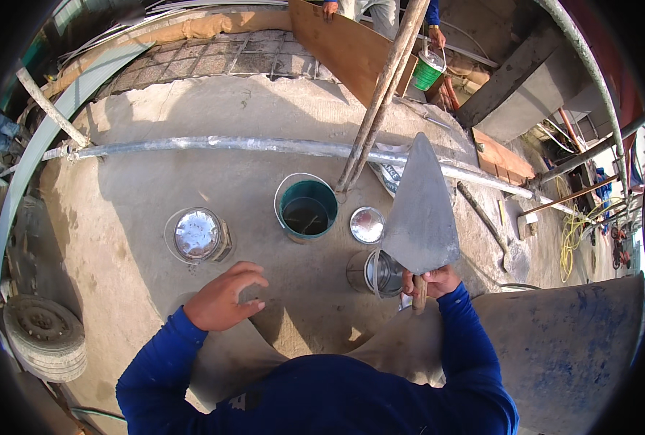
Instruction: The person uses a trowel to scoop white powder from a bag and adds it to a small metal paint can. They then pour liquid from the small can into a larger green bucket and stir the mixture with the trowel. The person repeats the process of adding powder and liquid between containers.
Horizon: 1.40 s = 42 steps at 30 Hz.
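My right hand [440, 280] is closed around the wooden handle of a masonry trowel [422, 217]. The broad grey blade points up and away from me. Over the concrete, my left hand [225, 299] hangs with its fingers apart and curved, holding nothing. Beyond it stands a metal paint can [199, 235] with a shiny top and a wire handle. A dark green bucket [306, 209] with dark liquid inside sits ahead of both hands. Beside the trowel blade is another metal can [373, 274], partly hidden by it. A round silver lid [367, 225] lies just past that can.
Two leaning wooden poles [380, 101] rise past a long metal pipe [250, 144] that crosses the floor. A co-worker at the back holds a wooden board [351, 47] and a green pail [428, 70]. A tyre [45, 337] lies left; a large blue-stained drum [569, 355] stands right.
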Tool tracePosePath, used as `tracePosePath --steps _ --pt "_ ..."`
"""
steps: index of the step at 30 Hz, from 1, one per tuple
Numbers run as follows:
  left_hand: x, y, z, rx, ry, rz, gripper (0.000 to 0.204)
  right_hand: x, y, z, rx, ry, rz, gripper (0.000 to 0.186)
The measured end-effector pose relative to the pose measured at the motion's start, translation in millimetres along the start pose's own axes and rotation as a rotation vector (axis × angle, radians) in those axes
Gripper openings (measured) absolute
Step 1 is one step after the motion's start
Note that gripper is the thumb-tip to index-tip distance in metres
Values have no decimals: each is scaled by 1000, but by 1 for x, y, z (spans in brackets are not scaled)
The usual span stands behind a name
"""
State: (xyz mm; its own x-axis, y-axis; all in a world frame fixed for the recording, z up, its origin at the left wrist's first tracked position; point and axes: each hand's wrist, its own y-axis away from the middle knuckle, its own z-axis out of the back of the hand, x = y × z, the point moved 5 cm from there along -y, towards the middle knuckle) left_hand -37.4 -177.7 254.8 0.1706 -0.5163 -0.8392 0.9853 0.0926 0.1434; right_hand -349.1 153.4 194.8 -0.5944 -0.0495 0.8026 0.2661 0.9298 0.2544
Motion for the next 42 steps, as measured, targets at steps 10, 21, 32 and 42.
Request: tracePosePath --steps 10,21,32,42 --pt "-5 -9 2 34 65 85 38 -5 -7 6 -78 100 -6 29" --pt "-2 -25 -17 97 67 219 40 38 105 168 -894 454 172 20" --pt "44 -58 -55 292 -90 447 38 -231 318 290 -1631 972 -485 32" --pt "50 -137 -96 524 -318 411 43 -263 323 269 -1555 805 -466 35"
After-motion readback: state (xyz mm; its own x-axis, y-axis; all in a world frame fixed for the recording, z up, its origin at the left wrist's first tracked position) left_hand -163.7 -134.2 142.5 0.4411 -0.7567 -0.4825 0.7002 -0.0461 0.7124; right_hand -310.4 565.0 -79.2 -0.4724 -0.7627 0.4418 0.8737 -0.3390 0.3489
